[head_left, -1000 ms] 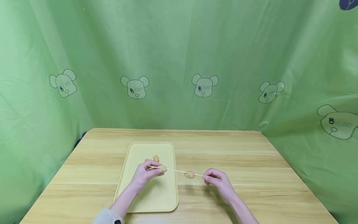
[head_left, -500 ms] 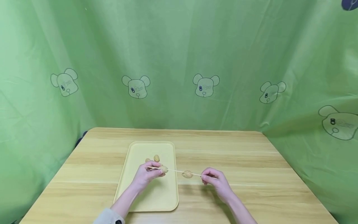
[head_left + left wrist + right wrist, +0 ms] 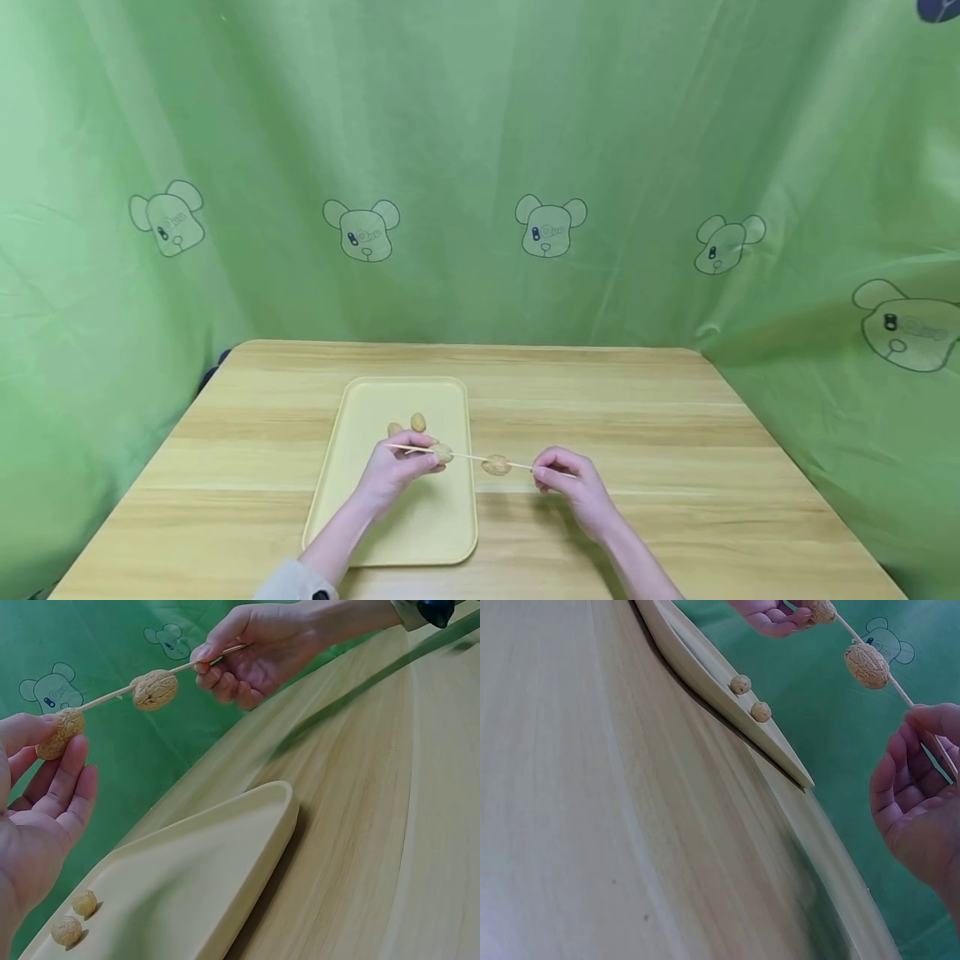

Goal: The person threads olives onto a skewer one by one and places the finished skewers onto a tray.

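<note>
I'm watching the right hand pinching the stick and the left hand pinching one nut on it, probably for steadiness; a second nut is hanging between them, seemingly threaded. Beneath the left hand, the tray is holding loose nuts, its edge running between the hands; the table is stretching beyond the right.

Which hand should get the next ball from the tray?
Probably the left hand, once free: it's over the tray, nearer the loose balls. The right hand is farther off, gripping the stick.
</note>
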Demonstrator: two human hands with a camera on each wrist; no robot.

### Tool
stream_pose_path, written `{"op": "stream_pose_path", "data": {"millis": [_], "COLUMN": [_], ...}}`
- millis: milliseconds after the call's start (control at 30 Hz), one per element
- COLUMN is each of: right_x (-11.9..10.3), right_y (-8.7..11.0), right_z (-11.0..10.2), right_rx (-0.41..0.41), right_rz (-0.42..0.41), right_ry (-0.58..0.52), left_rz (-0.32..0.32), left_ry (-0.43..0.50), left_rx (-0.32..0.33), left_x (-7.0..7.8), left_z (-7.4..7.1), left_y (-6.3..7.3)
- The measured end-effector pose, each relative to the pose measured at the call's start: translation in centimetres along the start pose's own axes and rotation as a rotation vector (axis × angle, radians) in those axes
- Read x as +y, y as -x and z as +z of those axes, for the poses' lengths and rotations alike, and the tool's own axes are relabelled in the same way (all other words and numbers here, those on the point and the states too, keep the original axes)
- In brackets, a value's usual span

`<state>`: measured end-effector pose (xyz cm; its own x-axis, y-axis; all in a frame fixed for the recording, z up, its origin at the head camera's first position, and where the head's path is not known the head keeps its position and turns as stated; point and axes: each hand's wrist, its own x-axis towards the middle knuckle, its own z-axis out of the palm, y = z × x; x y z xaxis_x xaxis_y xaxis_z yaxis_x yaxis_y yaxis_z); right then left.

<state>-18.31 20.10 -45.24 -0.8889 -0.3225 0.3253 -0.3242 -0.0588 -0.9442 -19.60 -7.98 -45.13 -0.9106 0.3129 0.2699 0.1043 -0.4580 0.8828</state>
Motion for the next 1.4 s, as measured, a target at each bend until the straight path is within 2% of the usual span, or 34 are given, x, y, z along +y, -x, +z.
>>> {"op": "stream_pose_path", "data": {"millis": [300, 500, 967, 1200, 1400], "right_x": [0.0, 0.1, 0.3, 0.2, 0.4], "right_y": [-0.2, -0.3, -0.2, -0.2, -0.1], "right_z": [0.3, 0.4, 0.7, 0.9, 1.1], "right_rx": [-0.011, -0.014, -0.019, -0.035, -0.020], "right_rz": [-0.008, -0.005, 0.014, -0.012, 0.011], "right_ry": [-0.018, -0.033, -0.042, -0.055, -0.013], "left_rz": [0.020, -0.002, -0.032, -0.034, -0.039], "left_ry": [0.014, 0.009, -0.017, -0.029, -0.043], "left_rx": [-0.009, 0.007, -0.007, -0.015, -0.023], "left_x": [-0.2, -0.2, -0.7, -0.9, -1.2], "left_z": [0.4, 0.7, 1.2, 1.4, 1.3], "left_y": [0.0, 0.0, 0.1, 0.2, 0.3]}}
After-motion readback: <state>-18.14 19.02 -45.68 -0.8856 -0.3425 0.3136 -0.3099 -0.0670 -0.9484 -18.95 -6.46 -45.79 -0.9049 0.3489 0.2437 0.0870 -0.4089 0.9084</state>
